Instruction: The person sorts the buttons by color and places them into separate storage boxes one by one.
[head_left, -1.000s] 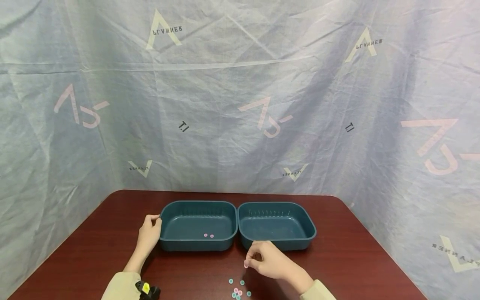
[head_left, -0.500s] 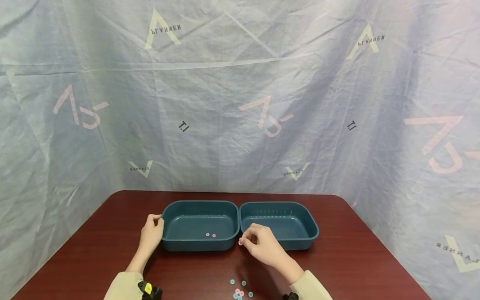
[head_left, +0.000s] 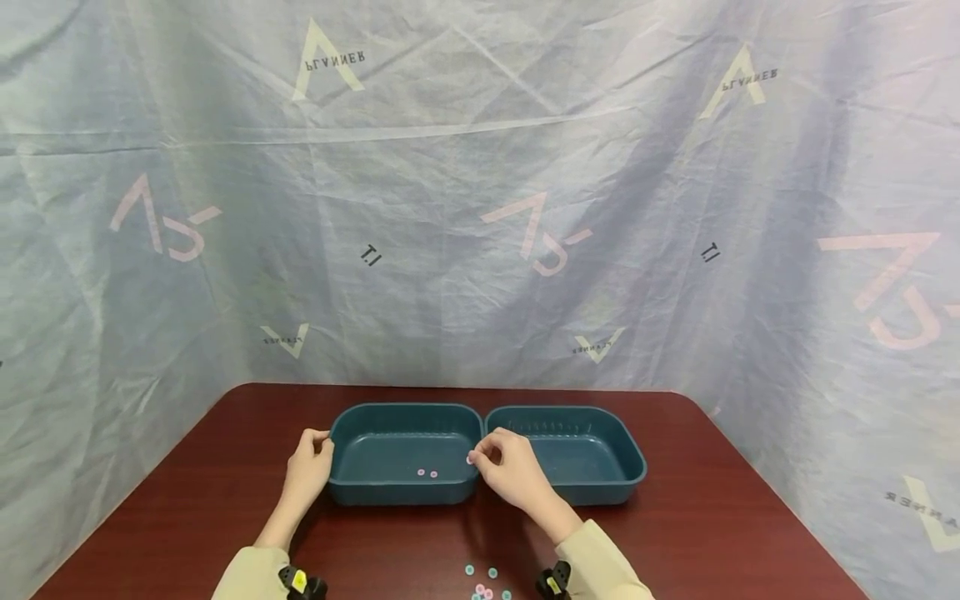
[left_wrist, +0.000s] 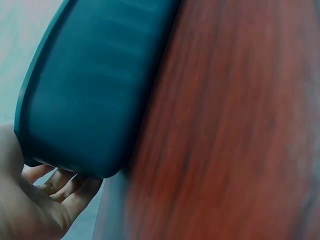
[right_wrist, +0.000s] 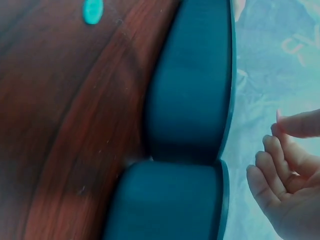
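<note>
Two dark teal plastic trays stand side by side on the table. At the outer end of the left tray (head_left: 401, 493), my left hand (head_left: 307, 467) holds the rim; the left wrist view shows thumb and fingers around that end (left_wrist: 95, 100). My right hand (head_left: 513, 475) pinches a small pink button (head_left: 470, 459) between thumb and index finger, above the left tray's right end. In the right wrist view a pink edge of the button (right_wrist: 278, 115) shows past the fingertips. Two pink buttons (head_left: 421, 472) lie inside the left tray. The right tray (head_left: 600, 493) is partly hidden by my right hand.
Several loose teal buttons (head_left: 469, 570) and pink buttons (head_left: 488, 594) lie on the red-brown table (head_left: 390, 550) near the bottom of the head view. A pale printed cloth (head_left: 450, 250) hangs behind and beside the table.
My right hand has risen from above the table, moving forward and left with the pink button to the left tray's edge. My left hand keeps its hold on that tray.
</note>
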